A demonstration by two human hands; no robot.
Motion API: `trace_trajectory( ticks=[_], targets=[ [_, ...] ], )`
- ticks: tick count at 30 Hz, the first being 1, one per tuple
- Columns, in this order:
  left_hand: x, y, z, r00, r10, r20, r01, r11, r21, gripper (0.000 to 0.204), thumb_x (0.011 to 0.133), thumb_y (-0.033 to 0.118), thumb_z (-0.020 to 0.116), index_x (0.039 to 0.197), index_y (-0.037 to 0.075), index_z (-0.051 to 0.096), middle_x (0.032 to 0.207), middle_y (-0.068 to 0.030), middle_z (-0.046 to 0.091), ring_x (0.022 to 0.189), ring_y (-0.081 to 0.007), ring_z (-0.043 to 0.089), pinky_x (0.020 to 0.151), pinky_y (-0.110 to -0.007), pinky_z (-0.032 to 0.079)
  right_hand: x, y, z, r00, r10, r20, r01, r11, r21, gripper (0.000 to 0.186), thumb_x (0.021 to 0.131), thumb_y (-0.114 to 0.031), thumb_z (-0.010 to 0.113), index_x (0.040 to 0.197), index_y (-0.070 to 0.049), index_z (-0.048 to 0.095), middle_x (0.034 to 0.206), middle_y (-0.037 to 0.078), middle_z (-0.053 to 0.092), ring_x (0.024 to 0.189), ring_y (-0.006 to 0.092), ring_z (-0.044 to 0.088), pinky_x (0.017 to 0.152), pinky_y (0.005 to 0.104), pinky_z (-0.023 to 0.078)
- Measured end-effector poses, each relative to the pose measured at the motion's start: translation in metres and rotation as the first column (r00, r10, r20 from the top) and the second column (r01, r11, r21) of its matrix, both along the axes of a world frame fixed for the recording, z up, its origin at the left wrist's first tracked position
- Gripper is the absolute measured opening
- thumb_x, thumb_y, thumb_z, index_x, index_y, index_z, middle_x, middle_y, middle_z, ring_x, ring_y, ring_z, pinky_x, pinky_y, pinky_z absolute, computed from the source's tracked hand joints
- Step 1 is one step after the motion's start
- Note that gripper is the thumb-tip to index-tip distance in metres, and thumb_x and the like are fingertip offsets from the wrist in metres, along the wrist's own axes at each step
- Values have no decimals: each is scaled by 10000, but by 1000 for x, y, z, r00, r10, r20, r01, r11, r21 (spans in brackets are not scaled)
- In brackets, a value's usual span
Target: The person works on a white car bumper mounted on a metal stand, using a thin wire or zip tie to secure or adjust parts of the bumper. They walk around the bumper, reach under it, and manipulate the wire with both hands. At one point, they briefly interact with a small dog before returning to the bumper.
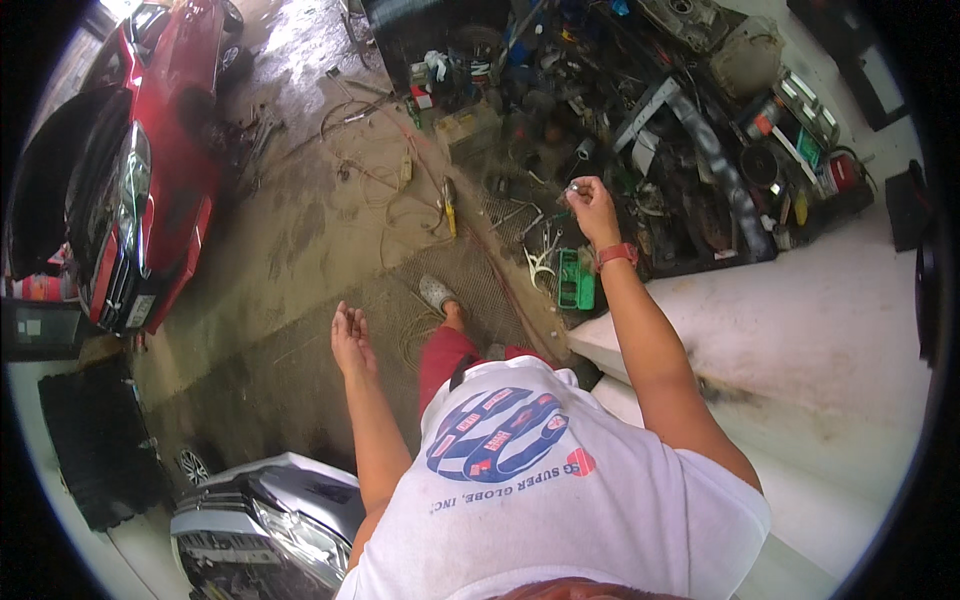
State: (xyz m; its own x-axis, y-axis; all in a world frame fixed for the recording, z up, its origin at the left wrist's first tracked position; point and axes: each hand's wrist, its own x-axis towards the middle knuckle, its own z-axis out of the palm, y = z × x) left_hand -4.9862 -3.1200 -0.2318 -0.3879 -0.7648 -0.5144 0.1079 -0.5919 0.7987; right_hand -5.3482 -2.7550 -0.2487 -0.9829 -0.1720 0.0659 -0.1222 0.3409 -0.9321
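Observation:
My right hand (593, 208) is raised at the edge of a cluttered workbench, a red band round its wrist. Its thumb and fingers pinch a small shiny metal piece (573, 188); it is too small to tell its exact kind. Below that hand sits a green plastic tray (576, 279), with several wrenches (541, 262) lying just left of it. My left hand (352, 341) hangs out over the floor, its fingers loosely extended and nothing visible in them.
A red car (160, 150) with its hood raised stands at the left, and a silver car front (270, 515) at the lower left. Hoses and a yellow-handled tool (449, 207) lie on the floor ahead. Parts and tools crowd the bench beside a metal frame (720, 165).

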Motion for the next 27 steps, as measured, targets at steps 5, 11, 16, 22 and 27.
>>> trace_trajectory(
  ticks=[5,11,16,22,27],
  targets=[
    [-87,-91,-37,999,28,15,-29,999,26,418,1105,282,561,1441,33,569,1205,-67,631,1097,-174,648,947,-291,570,-86,-51,3,960,-145,240,204,948,-244,213,994,-93,691,1184,-50,606,984,47,723,831,127,712,730,278,562],
    [-203,-165,-21,998,25,58,-25,1000,13,422,1117,287,529,1447,25,559,1216,-76,626,1136,-175,632,954,-300,562,-204,-63,-1,899,-360,251,422,864,-274,225,997,-90,693,1191,-39,591,1002,76,722,820,165,734,701,273,585],
    [-265,-205,-8,998,60,21,-59,998,-30,443,1114,288,539,1460,12,537,1251,-74,611,1153,-180,624,976,-308,553,-325,-88,33,885,-440,153,466,844,-265,213,985,-69,699,1166,1,611,1004,92,713,796,165,723,714,308,588],
    [-300,-205,-7,972,220,79,-217,975,-48,488,1118,307,523,1511,19,495,1330,-88,579,1208,-215,589,1056,-359,505,-528,-53,14,807,-566,-169,572,820,-17,270,949,-161,750,1163,-23,659,1040,114,734,923,276,732,849,446,578],
    [-287,-176,-31,908,363,207,-372,928,3,477,1107,297,545,1496,23,518,1211,-85,635,1119,-217,628,993,-358,543,-651,-61,25,758,-553,-346,618,778,111,257,918,-125,750,1156,-45,699,1048,152,760,979,315,738,879,458,572]
  ],
)
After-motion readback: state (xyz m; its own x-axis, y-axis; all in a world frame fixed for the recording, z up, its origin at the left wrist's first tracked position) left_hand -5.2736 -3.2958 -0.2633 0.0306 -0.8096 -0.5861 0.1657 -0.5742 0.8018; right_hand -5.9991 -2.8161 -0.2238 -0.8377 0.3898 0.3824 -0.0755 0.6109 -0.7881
